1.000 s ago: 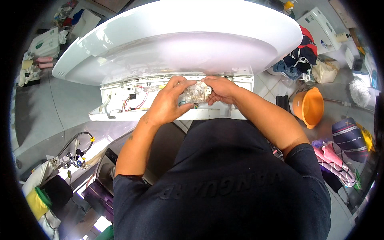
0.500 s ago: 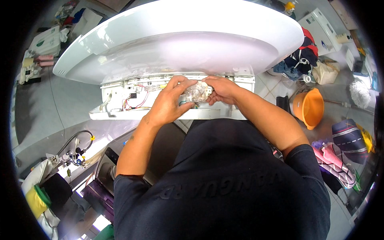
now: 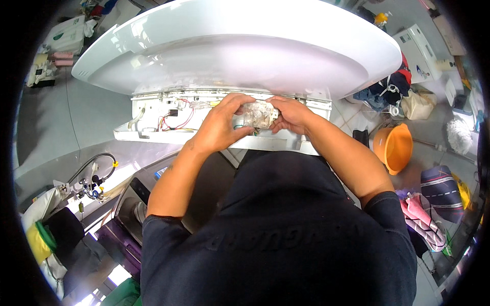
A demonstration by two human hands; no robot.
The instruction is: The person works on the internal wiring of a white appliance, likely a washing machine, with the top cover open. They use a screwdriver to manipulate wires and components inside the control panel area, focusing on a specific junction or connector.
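Left hand (image 3: pixel 218 122) curls around one end of a translucent blocky part (image 3: pixel 260 115), right hand (image 3: pixel 295 116) gripping the other, over the white wiring housing (image 3: pixel 158 136); an even, light two-handed hold should keep it clear of the coloured wires (image 3: pixel 163 122).

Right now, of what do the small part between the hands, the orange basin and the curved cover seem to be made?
Small part: probably clear plastic, cloudy; it looks partly see-through. Orange basin: likely plastic, smooth, evenly coloured. Curved cover: glossy white, plastic or painted metal; reflections leave that open.
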